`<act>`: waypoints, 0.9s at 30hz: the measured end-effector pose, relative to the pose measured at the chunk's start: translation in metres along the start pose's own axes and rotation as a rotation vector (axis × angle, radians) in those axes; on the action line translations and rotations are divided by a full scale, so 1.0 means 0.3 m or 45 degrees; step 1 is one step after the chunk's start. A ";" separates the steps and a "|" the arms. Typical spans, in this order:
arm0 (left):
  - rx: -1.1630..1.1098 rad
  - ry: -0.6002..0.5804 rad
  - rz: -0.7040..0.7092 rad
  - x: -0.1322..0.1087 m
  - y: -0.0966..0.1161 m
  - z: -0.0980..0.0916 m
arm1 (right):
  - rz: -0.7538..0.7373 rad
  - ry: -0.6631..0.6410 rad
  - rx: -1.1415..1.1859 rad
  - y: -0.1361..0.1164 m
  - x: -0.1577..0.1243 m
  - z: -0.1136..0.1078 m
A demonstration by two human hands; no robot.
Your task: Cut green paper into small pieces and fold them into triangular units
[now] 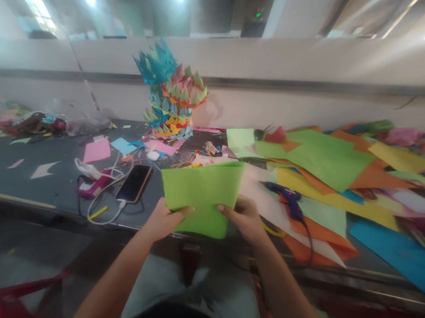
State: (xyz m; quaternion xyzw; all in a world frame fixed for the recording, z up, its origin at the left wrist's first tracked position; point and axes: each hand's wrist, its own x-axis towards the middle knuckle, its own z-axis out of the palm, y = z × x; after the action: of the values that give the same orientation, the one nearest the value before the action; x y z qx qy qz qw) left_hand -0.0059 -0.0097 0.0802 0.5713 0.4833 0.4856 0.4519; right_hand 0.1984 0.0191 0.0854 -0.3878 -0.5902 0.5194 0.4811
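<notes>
A folded sheet of green paper (201, 189) is held up at the table's front edge, between both hands. On its left side, my left hand (165, 218) pinches it with the thumb across the front and the other fingers behind. My right hand (243, 217) grips the right side the same way, thumb on the front face. The fingers behind the paper are hidden. To the right of the right hand lies a blue glue gun (289, 198) on loose coloured sheets. A phone (134, 184) with a white cable plugged in lies left of the paper.
A stacked folded-paper piece (173, 99) stands at the back by the wall. Overlapping coloured sheets (328, 156) cover the right of the dark table (64, 169). A purple box (92, 185), paper scraps and a plastic bag (87, 120) lie to the left. A red stool (12, 305) is lower left.
</notes>
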 end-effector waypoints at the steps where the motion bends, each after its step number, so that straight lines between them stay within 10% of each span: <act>1: -0.025 -0.011 -0.024 -0.009 0.011 -0.004 | 0.003 -0.038 -0.008 -0.011 -0.007 -0.007; 20: -0.226 -0.018 -0.220 -0.081 -0.008 -0.049 | 0.089 -0.256 -0.201 -0.082 -0.101 -0.045; 27: -0.260 0.016 -0.315 -0.081 -0.028 -0.035 | -0.145 -0.082 -0.557 -0.129 -0.136 -0.014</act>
State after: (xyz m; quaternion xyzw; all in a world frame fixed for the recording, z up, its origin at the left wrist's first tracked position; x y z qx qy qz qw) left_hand -0.0186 -0.0323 0.0703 0.4553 0.5010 0.4765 0.5610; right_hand 0.2137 -0.0251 0.1169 -0.4322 -0.7247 0.3631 0.3951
